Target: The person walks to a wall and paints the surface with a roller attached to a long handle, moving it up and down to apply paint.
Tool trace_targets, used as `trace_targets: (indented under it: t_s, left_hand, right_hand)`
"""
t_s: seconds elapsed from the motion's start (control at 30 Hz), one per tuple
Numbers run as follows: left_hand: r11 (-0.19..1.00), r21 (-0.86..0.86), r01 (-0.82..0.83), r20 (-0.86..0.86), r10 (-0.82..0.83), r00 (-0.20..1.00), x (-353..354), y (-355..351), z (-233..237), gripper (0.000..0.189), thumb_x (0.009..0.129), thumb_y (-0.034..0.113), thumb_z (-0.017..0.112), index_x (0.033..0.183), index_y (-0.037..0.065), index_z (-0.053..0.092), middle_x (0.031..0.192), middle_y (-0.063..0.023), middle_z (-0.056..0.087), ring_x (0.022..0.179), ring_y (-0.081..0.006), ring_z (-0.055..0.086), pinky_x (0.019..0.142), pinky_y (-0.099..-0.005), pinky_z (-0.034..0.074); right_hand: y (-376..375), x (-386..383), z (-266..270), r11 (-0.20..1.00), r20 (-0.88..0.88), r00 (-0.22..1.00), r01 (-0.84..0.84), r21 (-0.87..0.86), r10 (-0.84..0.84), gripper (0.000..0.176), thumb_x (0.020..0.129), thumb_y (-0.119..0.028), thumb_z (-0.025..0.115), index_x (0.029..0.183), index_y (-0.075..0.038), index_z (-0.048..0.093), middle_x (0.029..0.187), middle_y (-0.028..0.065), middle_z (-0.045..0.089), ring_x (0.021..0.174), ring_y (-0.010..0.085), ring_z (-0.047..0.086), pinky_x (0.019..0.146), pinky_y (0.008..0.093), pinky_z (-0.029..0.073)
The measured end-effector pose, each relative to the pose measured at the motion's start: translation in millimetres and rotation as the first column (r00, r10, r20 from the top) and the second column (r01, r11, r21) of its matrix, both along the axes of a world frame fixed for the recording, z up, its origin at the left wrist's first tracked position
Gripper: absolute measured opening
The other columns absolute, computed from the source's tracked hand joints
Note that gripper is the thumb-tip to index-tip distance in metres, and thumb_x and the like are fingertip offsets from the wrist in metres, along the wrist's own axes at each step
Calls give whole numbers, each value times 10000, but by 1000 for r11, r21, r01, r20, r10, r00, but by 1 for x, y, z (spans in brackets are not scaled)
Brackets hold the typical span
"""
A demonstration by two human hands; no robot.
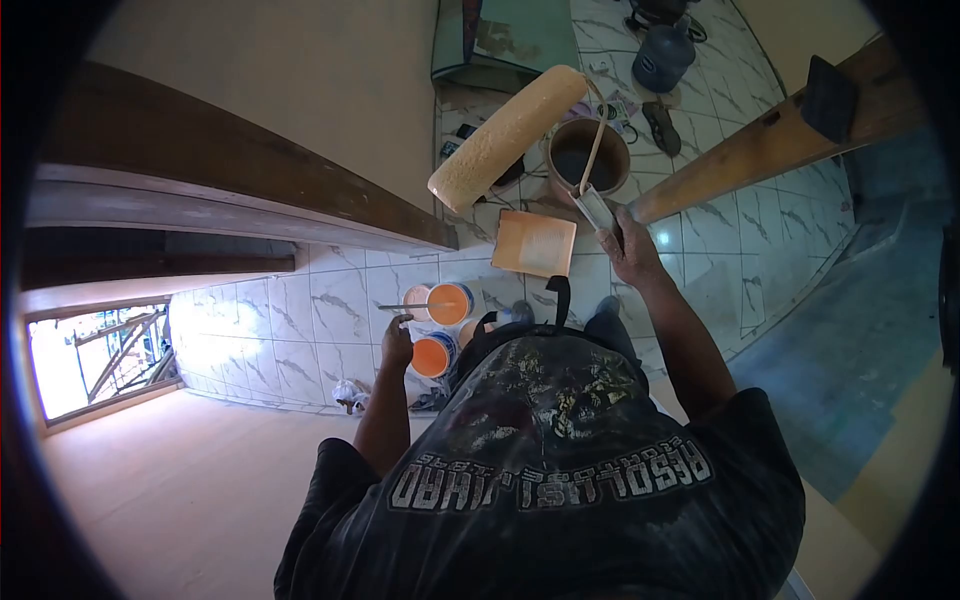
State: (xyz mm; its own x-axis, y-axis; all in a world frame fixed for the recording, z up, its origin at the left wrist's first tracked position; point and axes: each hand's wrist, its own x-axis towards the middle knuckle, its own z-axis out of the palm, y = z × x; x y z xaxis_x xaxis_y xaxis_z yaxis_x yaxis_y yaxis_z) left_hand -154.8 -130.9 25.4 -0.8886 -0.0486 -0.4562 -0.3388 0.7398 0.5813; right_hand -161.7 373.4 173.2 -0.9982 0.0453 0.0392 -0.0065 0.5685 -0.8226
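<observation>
My right hand (630,248) grips the pale handle of a paint roller (510,138). Its thick, cream-tinted sleeve is raised ahead of me, partly overlapping a brown bucket (620,160) in this view. In my left hand (397,342), the fingers are closed on a thin, straight tool (415,306) seen edge-on; I cannot tell its kind. Beyond that hand stand two buckets of orange paint, one farther off (450,303) and one nearer (431,356), with a pale round container (415,298) beside the far one. An orange-stained paint tray (535,243) lies on the floor between my hands.
Brown wooden frames rise at left (220,140) and right (740,140). On the marble-patterned tiled floor (330,300) ahead are a blue water jug (663,58), a shoe (661,128) and a green box-like piece (520,40). A white bag (348,393) lies left of me.
</observation>
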Motion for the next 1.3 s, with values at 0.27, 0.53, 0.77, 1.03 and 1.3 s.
trace_targets:
  t_s: [0.27, 0.53, 0.77, 1.03, 1.3]
  left_hand:
    - [997, -73, 24, -7, -24, 1000, 10, -25, -9, 378, 826, 39, 412, 1138, 107, 613, 1058, -227, 656, 984, -419, 613, 856, -485, 480]
    - [988, -111, 109, 2, -110, 994, -19, -40, -34, 383, 809, 21, 444, 1127, 131, 625, 1113, -211, 645, 1056, -399, 595, 906, -466, 472]
    - [945, -197, 260, 5, -265, 964, -67, -29, -38, 377, 818, -3, 442, 1109, 146, 630, 1041, -185, 666, 968, -360, 639, 821, -449, 502]
    - [942, -86, 324, 14, -324, 946, -106, -10, -90, 404, 786, -46, 435, 1092, 116, 644, 886, -163, 654, 677, -246, 607, 654, -389, 490]
    - [852, 10, 524, 83, -523, 849, -105, 53, -68, 384, 789, -31, 435, 1095, 94, 630, 774, -110, 614, 598, -193, 568, 587, -354, 466]
  right_hand:
    - [-8, -6, 17, 887, -156, 987, -92, -453, 23, 590, 951, -507, 495, 1326, -56, 428, 752, 48, 552, 594, 93, 516, 532, 254, 439]
    - [8, 31, 50, 809, -148, 987, -44, -587, -54, 752, 900, -622, 517, 1332, -22, 376, 759, 55, 528, 589, 109, 516, 507, 258, 444]
    - [8, 80, 98, 753, -240, 909, 112, -649, -342, 756, 872, -662, 525, 1253, -19, 412, 670, 72, 526, 492, 133, 500, 460, 258, 438]
    - [57, 175, 105, 702, -342, 718, 283, -653, -607, 584, 939, -534, 488, 1227, -29, 430, 660, 78, 528, 492, 138, 506, 447, 265, 423]
    - [101, 279, 109, 457, -250, 414, 541, -706, -876, 466, 993, -421, 385, 1268, -49, 437, 681, 67, 516, 470, 139, 496, 446, 263, 444]
